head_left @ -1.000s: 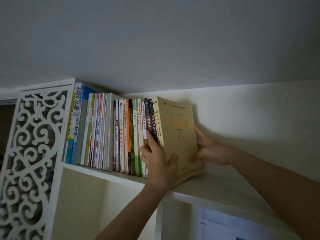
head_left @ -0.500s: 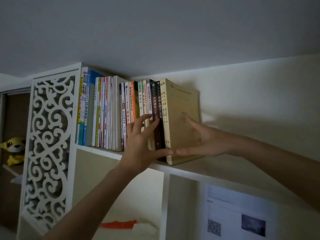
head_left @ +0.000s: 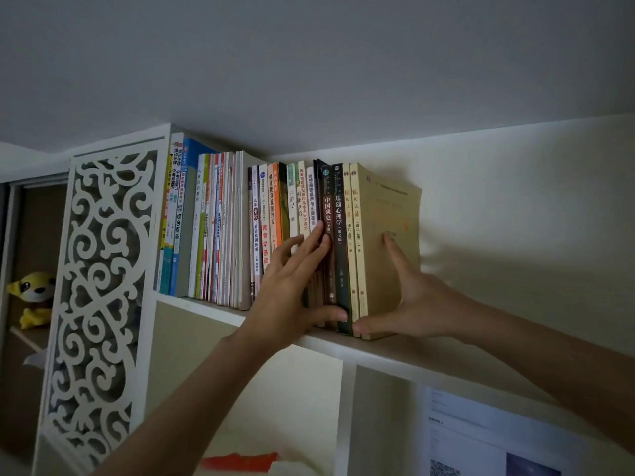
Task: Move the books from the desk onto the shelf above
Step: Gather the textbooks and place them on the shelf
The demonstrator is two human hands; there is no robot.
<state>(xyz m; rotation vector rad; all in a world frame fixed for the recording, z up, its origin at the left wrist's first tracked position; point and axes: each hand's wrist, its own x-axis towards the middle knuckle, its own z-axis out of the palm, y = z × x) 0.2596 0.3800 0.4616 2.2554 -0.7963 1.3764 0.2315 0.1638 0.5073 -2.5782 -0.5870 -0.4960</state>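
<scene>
I see the books [head_left: 275, 228] standing upright in a row on the shelf [head_left: 395, 352], the tan book [head_left: 388, 214] at the right end. My right hand [head_left: 409, 300] lies flat and spread against its cover, thumb at its lower spine. My left hand [head_left: 292, 286] presses spread fingers on the dark spines; its thumb seems to touch the bottom edge.

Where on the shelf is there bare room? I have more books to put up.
Free: the shelf board to the right of the tan book, along the wall. Crowded: from the fretwork panel to the tan book, spines packed tight, with the left hand and right hand pressing against them.
</scene>
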